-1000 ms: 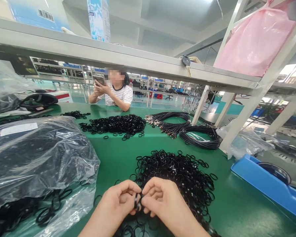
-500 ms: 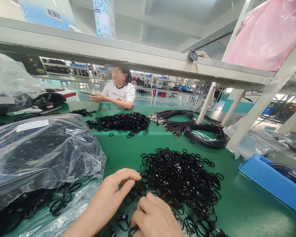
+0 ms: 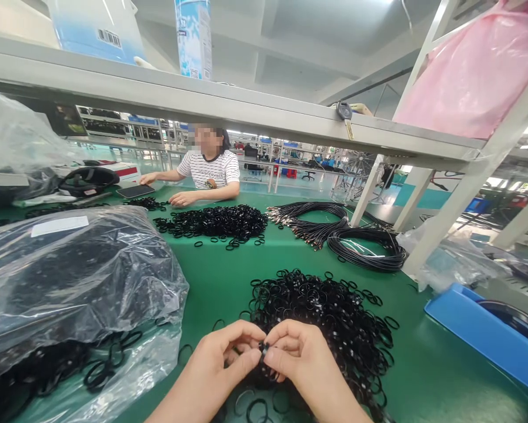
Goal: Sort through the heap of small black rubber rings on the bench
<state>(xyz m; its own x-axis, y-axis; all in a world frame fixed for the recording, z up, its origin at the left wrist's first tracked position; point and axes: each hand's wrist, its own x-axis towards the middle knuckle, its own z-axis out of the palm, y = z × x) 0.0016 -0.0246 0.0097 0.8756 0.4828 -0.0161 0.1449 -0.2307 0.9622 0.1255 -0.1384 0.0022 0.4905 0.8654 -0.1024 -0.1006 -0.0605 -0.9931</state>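
Observation:
My left hand [image 3: 222, 361] and my right hand [image 3: 301, 358] meet at the near edge of the green table [image 3: 220, 276]. Both pinch a small black ring [image 3: 263, 350] between their fingertips. Just beyond them lies a big heap of black rings [image 3: 326, 311], some with shiny bands. A few loose rings lie under my hands.
A clear plastic bag of black rings [image 3: 70, 282] sits at the left. A second ring pile [image 3: 215, 222] and coiled black cables [image 3: 361, 241] lie farther back. A blue tray [image 3: 488, 335] is at the right. Across the table sits a person in a striped shirt [image 3: 209, 170], hands on the table beside a dark tablet [image 3: 134, 191].
My hands, which had parted and reached down into the rings, have come back together pinching a ring. The person opposite has laid the device on the table.

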